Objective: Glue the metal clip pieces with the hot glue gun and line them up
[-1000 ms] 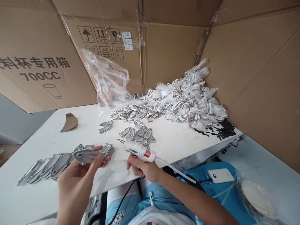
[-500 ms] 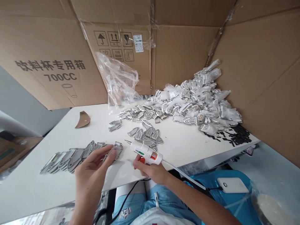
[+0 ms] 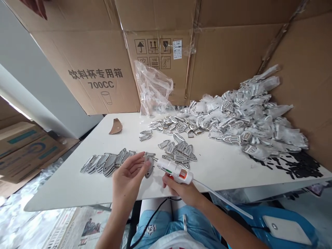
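My left hand [image 3: 132, 171] pinches a small grey metal frame-like piece [image 3: 148, 165] between thumb and fingers, above the front of the table. In my right hand [image 3: 178, 186] is a white hot glue gun [image 3: 174, 170], a long glue stick [image 3: 224, 200] sticking out of its back end. The gun's metal nozzle points left and is at the upper part of the held piece; whether it touches I cannot tell. Left of my left hand lies an overlapping row of similar metal pieces [image 3: 103, 162]. A loose group of such pieces [image 3: 181, 152] lies beyond the gun.
A big heap of plastic-wrapped metal pieces [image 3: 249, 117] fills the back right, with black strips [image 3: 301, 164] beside it. Cardboard walls [image 3: 233, 58] stand behind the white table [image 3: 77, 186]. A clear plastic bag [image 3: 154, 90] leans there. A cardboard scrap [image 3: 116, 127] lies left.
The view has turned left, so everything shifts right. My left hand has turned the metal piece more upright, and the glue gun's nozzle and the piece have come together.
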A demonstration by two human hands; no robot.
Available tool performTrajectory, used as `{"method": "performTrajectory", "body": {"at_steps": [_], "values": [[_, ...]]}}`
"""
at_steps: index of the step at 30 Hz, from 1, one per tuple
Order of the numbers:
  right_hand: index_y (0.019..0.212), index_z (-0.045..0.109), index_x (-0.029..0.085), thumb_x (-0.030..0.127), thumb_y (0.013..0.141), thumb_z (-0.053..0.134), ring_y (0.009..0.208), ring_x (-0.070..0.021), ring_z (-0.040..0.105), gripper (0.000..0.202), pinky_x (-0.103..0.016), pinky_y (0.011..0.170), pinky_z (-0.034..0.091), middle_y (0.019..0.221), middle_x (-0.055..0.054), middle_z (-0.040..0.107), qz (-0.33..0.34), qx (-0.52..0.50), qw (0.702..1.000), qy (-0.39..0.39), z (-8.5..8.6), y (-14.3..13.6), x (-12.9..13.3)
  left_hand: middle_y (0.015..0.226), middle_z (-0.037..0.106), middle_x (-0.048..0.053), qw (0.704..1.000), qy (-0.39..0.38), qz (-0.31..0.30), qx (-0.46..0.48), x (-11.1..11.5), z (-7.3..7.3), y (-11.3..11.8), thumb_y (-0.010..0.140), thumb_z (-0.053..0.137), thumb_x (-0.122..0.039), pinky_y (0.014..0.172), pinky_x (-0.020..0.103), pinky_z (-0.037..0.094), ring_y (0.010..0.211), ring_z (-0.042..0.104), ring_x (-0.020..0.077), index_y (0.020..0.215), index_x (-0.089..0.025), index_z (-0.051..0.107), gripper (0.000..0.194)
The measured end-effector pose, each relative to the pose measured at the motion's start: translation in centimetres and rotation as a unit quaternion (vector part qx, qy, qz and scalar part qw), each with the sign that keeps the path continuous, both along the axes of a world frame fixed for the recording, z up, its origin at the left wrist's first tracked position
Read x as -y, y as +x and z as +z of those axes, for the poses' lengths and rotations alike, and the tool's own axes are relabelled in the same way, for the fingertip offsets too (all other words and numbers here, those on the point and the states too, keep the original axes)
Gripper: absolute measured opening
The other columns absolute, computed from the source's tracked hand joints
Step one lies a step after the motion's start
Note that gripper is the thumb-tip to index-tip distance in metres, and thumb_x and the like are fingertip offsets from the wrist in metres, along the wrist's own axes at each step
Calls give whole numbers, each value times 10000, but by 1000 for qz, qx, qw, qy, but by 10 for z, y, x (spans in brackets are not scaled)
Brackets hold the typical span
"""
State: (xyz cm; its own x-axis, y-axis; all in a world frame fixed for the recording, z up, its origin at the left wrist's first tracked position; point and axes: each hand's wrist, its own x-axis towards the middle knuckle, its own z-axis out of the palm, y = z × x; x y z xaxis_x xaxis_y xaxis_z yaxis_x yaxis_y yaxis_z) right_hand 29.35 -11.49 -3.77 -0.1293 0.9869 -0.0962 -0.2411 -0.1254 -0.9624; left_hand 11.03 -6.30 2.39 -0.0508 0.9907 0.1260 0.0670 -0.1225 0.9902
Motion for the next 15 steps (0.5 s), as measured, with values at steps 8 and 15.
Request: {"method": "performTrajectory", "body": {"at_steps": [8, 15], "values": [[775, 672, 192, 730, 914, 697, 505, -98, 330, 557, -272, 503, 251, 538, 70, 412, 2, 45, 999, 2, -5, 1, 1, 1000, 816, 99, 1000, -8, -6, 8, 3, 2, 0, 724, 950, -424, 817, 311, 686, 939, 787, 246, 1192, -181, 807, 547], [738, 663, 204, 787, 797, 766, 464, -99, 296, 595, -272, 463, 241, 479, 75, 400, -26, 10, 1000, -7, 5, -3, 1, 984, 821, 112, 1000, -11, -14, 19, 6, 5, 0, 724, 952, -418, 826, 334, 689, 922, 789, 255, 1162, -163, 808, 527]]}}
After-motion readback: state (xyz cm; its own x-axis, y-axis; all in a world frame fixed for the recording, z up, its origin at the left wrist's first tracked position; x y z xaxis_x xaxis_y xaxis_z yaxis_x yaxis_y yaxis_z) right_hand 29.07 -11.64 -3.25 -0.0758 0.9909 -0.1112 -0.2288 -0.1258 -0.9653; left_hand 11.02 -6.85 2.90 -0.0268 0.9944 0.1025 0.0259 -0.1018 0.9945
